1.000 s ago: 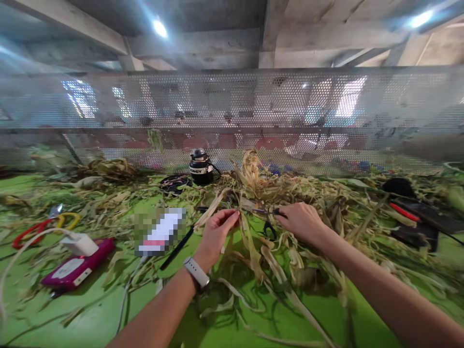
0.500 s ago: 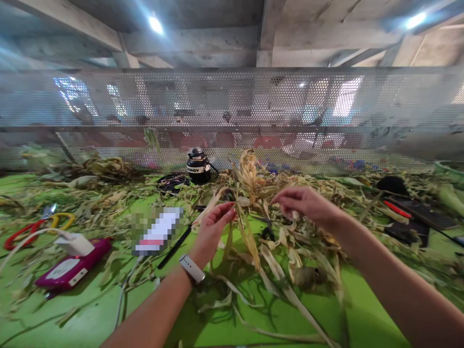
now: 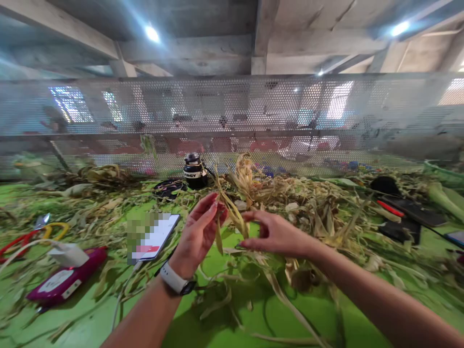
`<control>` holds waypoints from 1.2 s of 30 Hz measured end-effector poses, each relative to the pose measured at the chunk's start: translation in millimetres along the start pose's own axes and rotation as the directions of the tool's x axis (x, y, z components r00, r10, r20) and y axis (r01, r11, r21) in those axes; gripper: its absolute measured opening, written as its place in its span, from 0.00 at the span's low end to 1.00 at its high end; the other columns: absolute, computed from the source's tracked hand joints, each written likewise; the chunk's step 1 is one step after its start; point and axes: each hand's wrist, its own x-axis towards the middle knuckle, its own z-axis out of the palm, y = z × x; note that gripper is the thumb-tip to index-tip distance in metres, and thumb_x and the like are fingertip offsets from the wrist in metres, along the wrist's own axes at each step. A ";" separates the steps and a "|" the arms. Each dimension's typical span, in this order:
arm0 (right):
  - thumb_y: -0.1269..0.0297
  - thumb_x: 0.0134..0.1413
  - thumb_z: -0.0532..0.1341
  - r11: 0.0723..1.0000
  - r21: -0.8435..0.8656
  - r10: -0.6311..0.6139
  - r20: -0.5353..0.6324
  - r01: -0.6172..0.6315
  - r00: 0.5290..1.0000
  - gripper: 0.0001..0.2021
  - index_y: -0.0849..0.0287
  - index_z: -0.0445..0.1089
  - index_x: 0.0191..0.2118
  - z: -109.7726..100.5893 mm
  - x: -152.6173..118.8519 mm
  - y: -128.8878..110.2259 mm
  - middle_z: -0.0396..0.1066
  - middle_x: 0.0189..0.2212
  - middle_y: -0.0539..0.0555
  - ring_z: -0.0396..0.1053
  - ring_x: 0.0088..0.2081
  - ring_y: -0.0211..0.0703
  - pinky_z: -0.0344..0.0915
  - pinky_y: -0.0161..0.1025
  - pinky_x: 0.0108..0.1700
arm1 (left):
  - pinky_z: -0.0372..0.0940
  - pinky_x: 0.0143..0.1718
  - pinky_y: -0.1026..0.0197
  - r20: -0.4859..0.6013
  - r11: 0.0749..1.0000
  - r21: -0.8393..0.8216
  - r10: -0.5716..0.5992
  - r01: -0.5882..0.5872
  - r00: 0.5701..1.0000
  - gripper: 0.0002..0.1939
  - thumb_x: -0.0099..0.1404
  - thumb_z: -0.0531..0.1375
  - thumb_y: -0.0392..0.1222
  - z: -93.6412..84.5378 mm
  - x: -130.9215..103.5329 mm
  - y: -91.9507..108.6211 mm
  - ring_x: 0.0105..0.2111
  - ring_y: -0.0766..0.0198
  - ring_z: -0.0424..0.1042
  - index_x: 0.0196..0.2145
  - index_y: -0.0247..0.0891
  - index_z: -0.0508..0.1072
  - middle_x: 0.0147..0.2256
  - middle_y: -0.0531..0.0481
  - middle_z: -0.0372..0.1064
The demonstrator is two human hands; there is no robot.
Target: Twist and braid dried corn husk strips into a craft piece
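My left hand (image 3: 199, 227), with a white-banded watch (image 3: 174, 278) on its wrist, is closed with thumb and fingertips pinching a dried, yellowish corn husk strip (image 3: 232, 210). The strip slants down to the right from the pinch. At its lower end is my right hand (image 3: 271, 233), thumb and forefinger apart with a gap between them; whether they touch the strip I cannot tell. Below the hands, a long pale husk strip (image 3: 281, 290) lies on the green table (image 3: 203, 333). A bunch of dry husks (image 3: 244, 174) stands up beyond them.
To the left lie a phone (image 3: 163, 234) on a cable, a magenta power bank (image 3: 68, 280) with a white plug, and scissors (image 3: 21, 241) with red and yellow handles. A black jar (image 3: 195, 171) stands before a perforated metal screen (image 3: 217, 106). Dark items (image 3: 402, 227) lie right.
My left hand has turned its palm more upward and raised the husk strip. My right hand has come down and left toward the strip's lower end, thumb and forefinger now apart.
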 end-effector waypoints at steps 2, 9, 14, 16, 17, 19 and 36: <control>0.61 0.51 0.59 1.000 0.015 0.002 0.001 -0.002 1.000 0.11 0.63 0.72 0.37 14.3 0.1 -4.0 0.70 0.28 0.51 0.61 0.25 0.32 0.57 0.30 0.28 | 0.68 0.33 0.68 0.017 1.000 0.011 0.010 -0.010 1.000 0.16 0.49 0.67 0.36 1.1 -2.1 2.5 0.29 0.70 0.72 0.39 0.41 0.75 0.31 0.54 0.75; 0.68 0.50 0.56 0.997 -0.021 -0.072 0.036 0.072 0.997 0.08 0.63 0.71 0.27 10.7 -3.1 -2.0 0.65 0.21 0.46 0.57 0.24 0.30 0.52 0.29 0.27 | 0.60 0.21 0.71 0.086 0.953 0.287 0.076 -0.098 0.993 0.11 0.51 0.67 0.43 -6.6 3.2 7.0 0.19 0.75 0.63 0.31 0.35 0.77 0.27 0.52 0.73; 0.71 0.46 0.55 0.984 0.118 0.127 0.074 -0.135 0.989 0.08 0.63 0.73 0.28 -2.3 6.2 19.4 0.66 0.17 0.46 0.57 0.18 0.29 0.52 0.29 0.22 | 0.62 0.26 0.70 -0.095 0.943 0.208 0.284 -0.260 0.954 0.11 0.54 0.63 0.50 -15.9 19.0 13.5 0.22 0.75 0.65 0.27 0.39 0.77 0.27 0.53 0.73; 0.69 0.46 0.56 0.932 0.272 0.274 -0.096 -0.240 0.957 0.09 0.63 0.73 0.30 -13.5 11.4 31.2 0.67 0.15 0.46 0.56 0.16 0.29 0.51 0.29 0.20 | 0.65 0.35 0.68 -0.127 0.925 0.198 0.352 -0.324 0.927 0.09 0.54 0.63 0.49 -17.5 21.5 17.3 0.27 0.73 0.69 0.28 0.41 0.77 0.31 0.54 0.74; 0.68 0.45 0.57 0.895 0.351 0.351 -0.173 -0.275 0.920 0.08 0.62 0.73 0.31 -18.7 13.1 35.4 0.67 0.15 0.46 0.53 0.15 0.28 0.48 0.29 0.18 | 0.65 0.39 0.66 -0.107 0.911 0.241 0.369 -0.336 0.923 0.08 0.54 0.64 0.47 -16.9 20.6 18.2 0.31 0.71 0.70 0.30 0.42 0.77 0.34 0.53 0.75; 0.66 0.43 0.60 0.823 0.493 0.427 -0.208 -0.283 0.880 0.08 0.62 0.73 0.31 -24.9 13.8 38.1 0.66 0.15 0.45 0.49 0.12 0.27 0.43 0.29 0.15 | 0.63 0.46 0.63 -0.006 0.837 0.442 0.362 -0.322 0.932 0.09 0.55 0.64 0.44 -12.9 14.7 16.3 0.40 0.66 0.71 0.35 0.44 0.77 0.40 0.52 0.74; 0.55 0.37 0.69 0.420 0.885 0.446 -0.007 -0.202 0.895 0.19 0.62 0.62 0.18 19.1 11.9 25.0 0.55 0.12 0.42 0.50 0.15 0.26 0.46 0.28 0.17 | 0.67 0.35 0.58 0.051 0.862 0.480 -0.212 0.163 0.976 0.20 0.60 0.56 0.55 -5.2 -5.1 -22.6 0.35 0.57 0.73 0.36 0.36 0.76 0.34 0.41 0.75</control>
